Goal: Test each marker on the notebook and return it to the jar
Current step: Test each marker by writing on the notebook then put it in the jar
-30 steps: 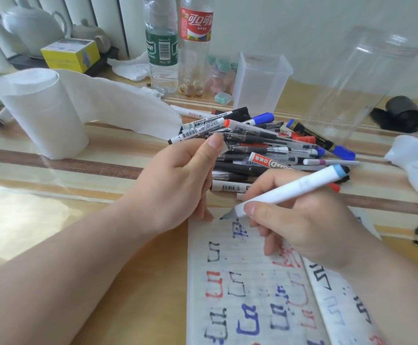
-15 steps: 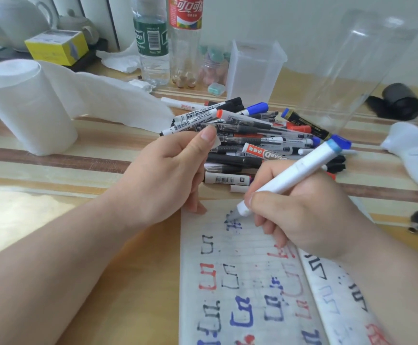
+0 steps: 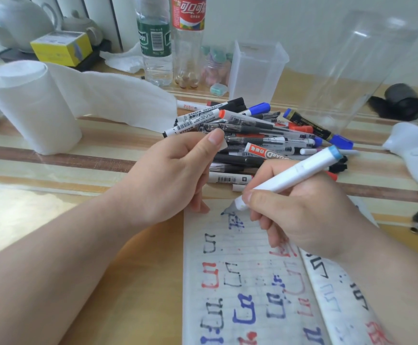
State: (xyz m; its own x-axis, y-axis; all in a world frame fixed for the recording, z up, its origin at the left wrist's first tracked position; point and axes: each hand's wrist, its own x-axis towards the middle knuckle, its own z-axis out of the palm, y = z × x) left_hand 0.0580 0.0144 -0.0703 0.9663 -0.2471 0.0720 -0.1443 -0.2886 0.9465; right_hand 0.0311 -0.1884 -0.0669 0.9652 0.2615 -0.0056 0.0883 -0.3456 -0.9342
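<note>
My right hand (image 3: 302, 215) grips a white marker (image 3: 292, 176) with a light-blue end, its tip touching the top of the open notebook (image 3: 227, 282), beside a blue scribble. Black, red and blue test marks cover the page. My left hand (image 3: 173, 175) rests at the notebook's top left corner, thumb and fingers pinching a small white piece that looks like the cap (image 3: 224, 145). A pile of markers and pens (image 3: 260, 135) lies just beyond both hands. The big clear jar (image 3: 352, 70) stands behind the pile on the right.
A square translucent container (image 3: 257, 70) and two bottles (image 3: 155, 46) stand behind the pile. A paper towel roll (image 3: 31, 108) trails a sheet at the left. A white object (image 3: 412, 150) and a black roll (image 3: 402, 100) sit at the right.
The marker tip has come down onto the top of the page and sits beside a blue scribble. My left hand has stayed in place with its pinch unchanged.
</note>
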